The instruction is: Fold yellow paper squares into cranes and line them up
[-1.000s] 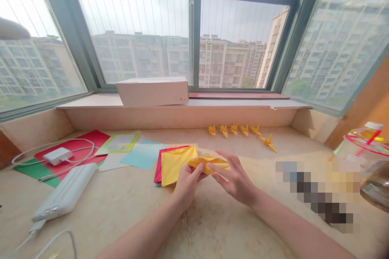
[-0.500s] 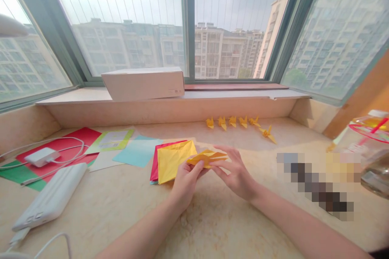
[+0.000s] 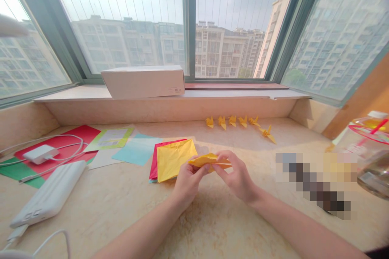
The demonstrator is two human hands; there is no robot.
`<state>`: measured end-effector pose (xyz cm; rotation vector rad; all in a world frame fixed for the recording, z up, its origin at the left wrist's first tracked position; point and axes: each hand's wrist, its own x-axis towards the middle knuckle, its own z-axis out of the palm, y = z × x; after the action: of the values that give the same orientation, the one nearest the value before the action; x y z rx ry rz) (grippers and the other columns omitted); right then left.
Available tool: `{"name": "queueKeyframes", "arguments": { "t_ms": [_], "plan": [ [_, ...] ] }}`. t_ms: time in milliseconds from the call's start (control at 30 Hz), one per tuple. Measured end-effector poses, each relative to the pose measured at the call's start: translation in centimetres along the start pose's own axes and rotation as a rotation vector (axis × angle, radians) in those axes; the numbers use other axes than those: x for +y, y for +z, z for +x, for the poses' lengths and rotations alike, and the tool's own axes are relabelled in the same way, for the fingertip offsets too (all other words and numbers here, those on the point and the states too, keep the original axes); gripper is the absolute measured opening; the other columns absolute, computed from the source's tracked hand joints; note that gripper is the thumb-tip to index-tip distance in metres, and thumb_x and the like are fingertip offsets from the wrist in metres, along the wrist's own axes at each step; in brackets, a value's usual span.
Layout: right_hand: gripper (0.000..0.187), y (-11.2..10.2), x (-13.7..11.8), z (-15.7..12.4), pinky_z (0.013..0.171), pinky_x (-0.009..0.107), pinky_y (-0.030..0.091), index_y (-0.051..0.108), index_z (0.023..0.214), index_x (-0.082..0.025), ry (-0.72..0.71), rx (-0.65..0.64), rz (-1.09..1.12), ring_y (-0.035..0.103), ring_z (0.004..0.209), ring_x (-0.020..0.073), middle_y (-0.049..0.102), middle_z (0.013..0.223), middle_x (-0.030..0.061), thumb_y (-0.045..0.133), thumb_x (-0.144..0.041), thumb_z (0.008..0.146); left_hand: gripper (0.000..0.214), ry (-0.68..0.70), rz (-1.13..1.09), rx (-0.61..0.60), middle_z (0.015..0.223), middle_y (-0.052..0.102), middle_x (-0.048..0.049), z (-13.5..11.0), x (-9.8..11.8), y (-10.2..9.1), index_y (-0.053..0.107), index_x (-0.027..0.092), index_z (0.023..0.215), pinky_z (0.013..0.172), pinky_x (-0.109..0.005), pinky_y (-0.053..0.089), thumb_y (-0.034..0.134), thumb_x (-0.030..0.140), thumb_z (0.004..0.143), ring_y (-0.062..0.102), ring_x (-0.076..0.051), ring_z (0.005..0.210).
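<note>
A partly folded piece of yellow origami paper (image 3: pixel 203 159) is held just above the counter between both hands. My left hand (image 3: pixel 190 178) pinches its left part, thumb on the near side. On its right part, the thumb and fingers of my right hand (image 3: pixel 238 174) are closed. Just left of the hands lies a stack of paper squares, a yellow sheet (image 3: pixel 173 160) on top and a red sheet (image 3: pixel 154 166) showing under it. Several small yellow paper cranes (image 3: pixel 232 121) stand in a row near the back, with another crane (image 3: pixel 268 133) slightly forward to the right.
Loose coloured sheets, among them a light blue sheet (image 3: pixel 138 149), lie at the left by a white charger (image 3: pixel 41 153) and a white power bank (image 3: pixel 50 194). A white box (image 3: pixel 144 83) rests on the sill. At the right edge stands a clear cup (image 3: pixel 364 139) with a red straw.
My right hand has closed in on the yellow paper, its thumb and fingers now gripping the right part. The folded paper has shifted slightly to the right.
</note>
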<state>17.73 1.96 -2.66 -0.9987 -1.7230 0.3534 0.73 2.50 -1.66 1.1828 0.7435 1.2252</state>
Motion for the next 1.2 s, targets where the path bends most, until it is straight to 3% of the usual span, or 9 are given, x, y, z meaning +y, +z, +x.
{"name": "queueKeyframes", "arguments": {
  "t_ms": [233,467,633,767,900,1033,1133,1200],
  "plan": [
    [0.022,-0.6,-0.4,0.3,0.090,0.040,0.053,0.067,0.113,-0.028,-0.106,-0.082,0.012,0.063,0.103,0.0219,0.066,0.109,0.0051,0.062,-0.024,0.092,0.030,-0.027,-0.015,0.037,0.099,0.076,-0.0081,0.0,0.3,0.0,0.074,0.016,0.095,0.086,-0.033,0.054,0.080,0.037,0.074,0.069,-0.023,0.094],
    [0.026,-0.4,0.1,0.3,0.081,0.037,0.054,0.072,0.116,-0.032,-0.154,-0.088,-0.094,0.063,0.095,0.0209,0.066,0.104,0.0062,0.058,-0.025,0.095,0.031,-0.042,-0.019,0.025,0.097,0.076,-0.0089,-0.4,0.3,0.1,0.074,0.014,0.096,0.085,-0.032,0.052,0.079,0.037,0.075,0.069,-0.022,0.090],
    [0.027,-0.2,-0.1,0.1,0.088,0.040,0.053,0.070,0.118,-0.031,-0.228,-0.107,-0.147,0.064,0.100,0.0225,0.068,0.109,0.0071,0.060,-0.026,0.094,0.026,0.004,0.064,0.121,0.086,0.076,-0.0070,-0.3,0.7,0.1,0.074,0.014,0.088,0.077,-0.029,0.051,0.078,0.037,0.076,0.067,-0.020,0.081],
    [0.025,-0.1,-0.6,0.2,0.086,0.038,0.055,0.068,0.115,-0.027,-0.108,-0.100,-0.027,0.067,0.096,0.0220,0.071,0.104,0.0059,0.064,-0.029,0.091,0.023,0.063,0.069,0.137,0.083,0.075,-0.0055,-0.2,1.0,0.2,0.075,0.016,0.083,0.077,-0.029,0.051,0.080,0.036,0.073,0.067,-0.020,0.080],
    [0.042,0.0,-1.0,0.2,0.080,0.034,0.058,0.055,0.130,-0.023,0.042,-0.116,0.099,0.070,0.085,0.0195,0.074,0.098,0.0045,0.066,-0.030,0.089,0.024,0.087,0.047,0.129,0.079,0.072,-0.0045,-0.4,0.5,0.2,0.074,0.016,0.082,0.070,-0.028,0.053,0.081,0.037,0.072,0.065,-0.018,0.074],
    [0.017,-0.1,-1.2,0.4,0.075,0.031,0.057,0.069,0.105,-0.022,0.015,-0.147,0.104,0.070,0.083,0.0194,0.074,0.092,0.0043,0.063,-0.030,0.091,0.027,0.087,0.030,0.095,0.083,0.071,-0.0057,-0.5,0.2,0.3,0.073,0.016,0.087,0.065,-0.027,0.055,0.080,0.038,0.073,0.064,-0.017,0.074],
    [0.010,-0.4,-1.0,0.6,0.071,0.029,0.057,0.071,0.093,-0.022,-0.017,-0.062,0.099,0.070,0.078,0.0188,0.073,0.086,0.0037,0.063,-0.027,0.091,0.037,0.094,0.018,0.124,0.095,0.071,-0.0072,-0.5,0.3,0.4,0.070,0.017,0.095,0.070,-0.028,0.058,0.083,0.039,0.069,0.065,-0.020,0.088],
    [0.008,-0.7,-0.7,0.8,0.073,0.030,0.057,0.071,0.091,-0.021,-0.047,0.025,0.078,0.070,0.080,0.0190,0.073,0.086,0.0041,0.063,-0.024,0.090,0.043,0.018,0.005,0.145,0.093,0.070,-0.0069,-0.5,0.4,0.5,0.067,0.016,0.098,0.072,-0.030,0.059,0.085,0.041,0.067,0.067,-0.020,0.087]
  ]
}}
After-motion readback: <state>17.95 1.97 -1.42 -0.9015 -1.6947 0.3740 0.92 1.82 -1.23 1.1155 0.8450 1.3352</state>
